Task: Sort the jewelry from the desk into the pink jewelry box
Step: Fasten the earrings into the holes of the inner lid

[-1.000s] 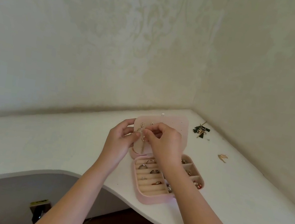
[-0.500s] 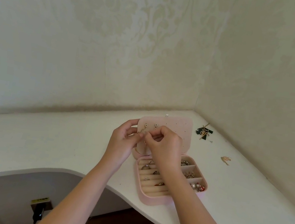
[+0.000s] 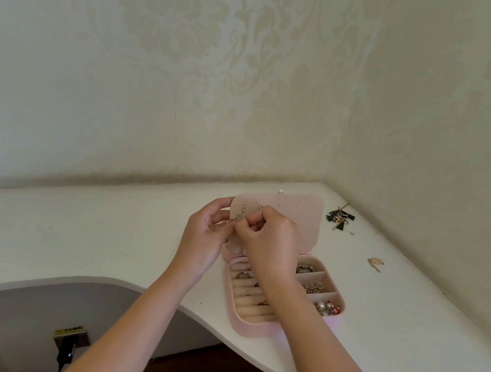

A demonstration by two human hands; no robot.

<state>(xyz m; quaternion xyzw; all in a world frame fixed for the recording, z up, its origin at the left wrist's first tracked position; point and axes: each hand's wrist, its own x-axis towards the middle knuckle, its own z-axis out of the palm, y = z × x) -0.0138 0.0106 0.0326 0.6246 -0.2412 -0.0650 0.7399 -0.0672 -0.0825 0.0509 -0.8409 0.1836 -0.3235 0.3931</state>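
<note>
The pink jewelry box [image 3: 249,329] lies open on the white desk [image 3: 66,240], its perforated lid [image 3: 297,220] standing upright. Rings sit in its left rolls; beads and earrings fill the right compartments. A gold dangling earring [image 3: 16,178] hangs at the lid's upper left. My left hand [image 3: 201,237] holds the lid's left edge with its fingertips at the earring. My right hand [image 3: 267,241] pinches the earring's lower end in front of the lid. A second small earring [image 3: 261,206] is pinned beside it.
A dark green tasselled jewelry piece [image 3: 340,218] lies near the desk's back corner, and a small gold piece [image 3: 376,263] lies further right. A tiny stud [image 3: 352,233] sits between them. A wall socket with a black plug [image 3: 69,341] shows under the desk.
Both hands stay at the lid's upper left. The fingers have shifted slightly along the dangling earring; the camera has tilted a little.
</note>
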